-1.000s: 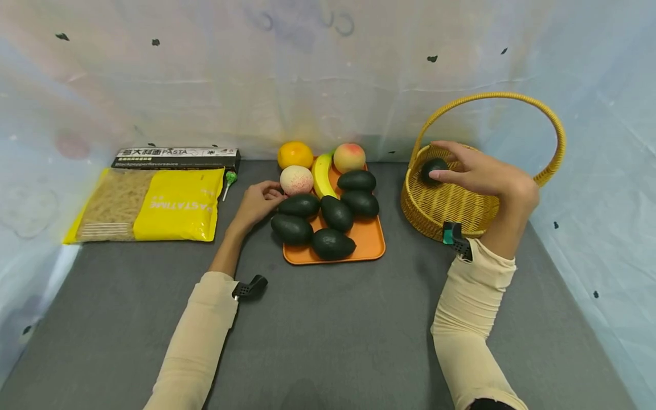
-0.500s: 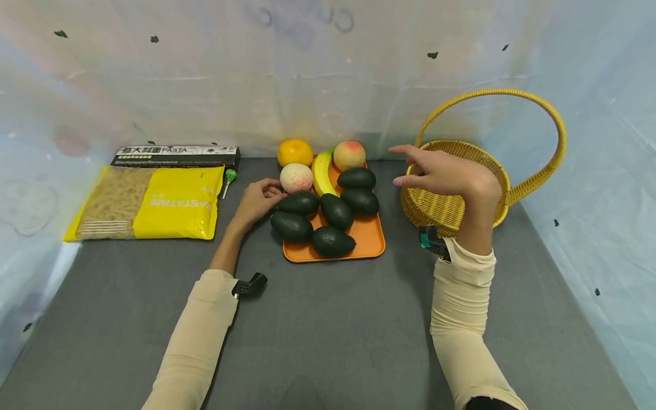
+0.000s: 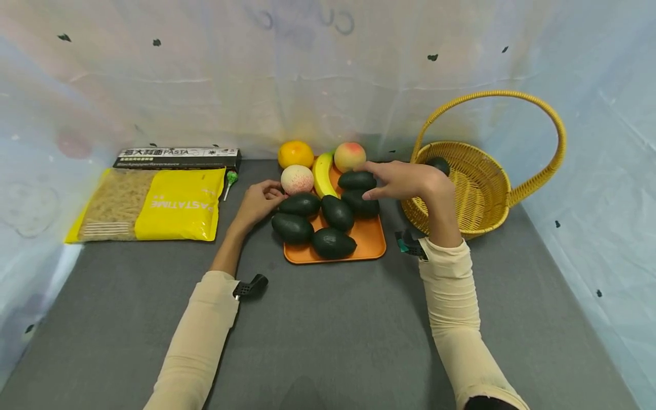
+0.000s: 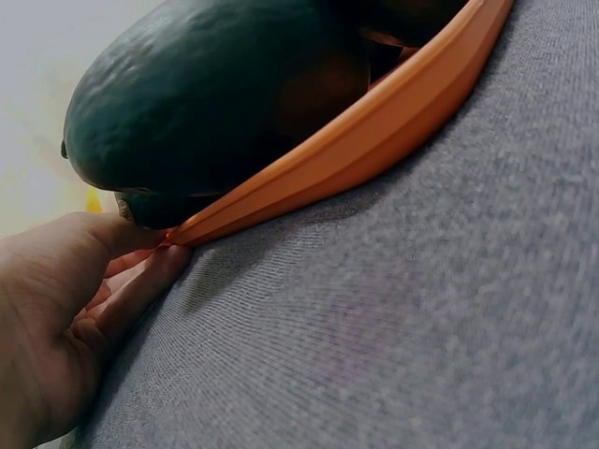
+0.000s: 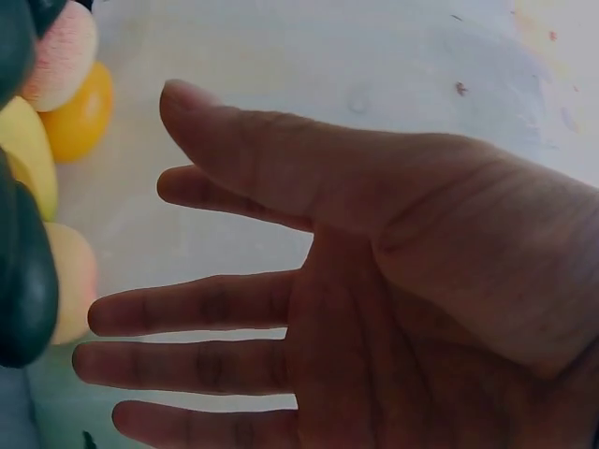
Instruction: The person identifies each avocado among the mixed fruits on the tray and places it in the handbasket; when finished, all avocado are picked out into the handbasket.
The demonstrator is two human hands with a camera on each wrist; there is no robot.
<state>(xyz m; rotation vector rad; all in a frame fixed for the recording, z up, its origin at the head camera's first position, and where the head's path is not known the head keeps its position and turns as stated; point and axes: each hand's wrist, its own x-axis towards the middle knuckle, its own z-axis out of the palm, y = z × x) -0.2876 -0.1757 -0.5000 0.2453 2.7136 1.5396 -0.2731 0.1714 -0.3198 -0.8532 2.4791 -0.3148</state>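
Observation:
An orange tray (image 3: 370, 250) carries several dark green avocados (image 3: 334, 243), a banana (image 3: 323, 175), a pinkish-white peach (image 3: 296, 180), a red-yellow peach (image 3: 350, 156) and an orange fruit (image 3: 295, 155). At the tray's left side my left hand (image 3: 258, 204) pinches the rim between thumb and fingers, as the left wrist view shows. My right hand (image 3: 405, 181) hovers by the avocados at the tray's right side, fingers spread and palm bare in the right wrist view. Behind that hand, a dark avocado (image 3: 438, 165) lies in the yellow wicker basket (image 3: 474, 213), partly hidden.
On the left lie a yellow pasta bag (image 3: 176, 205), a black-and-white pasta box (image 3: 176, 159) and a green lollipop (image 3: 232, 178). The basket's tall handle (image 3: 499, 94) arches over its opening. A pale sheet (image 3: 246, 85) hangs behind the grey table (image 3: 318, 319).
My right hand has come out of the basket, leaving an avocado inside, and has moved left to the avocados on the tray. My left hand has stayed at the tray's rim.

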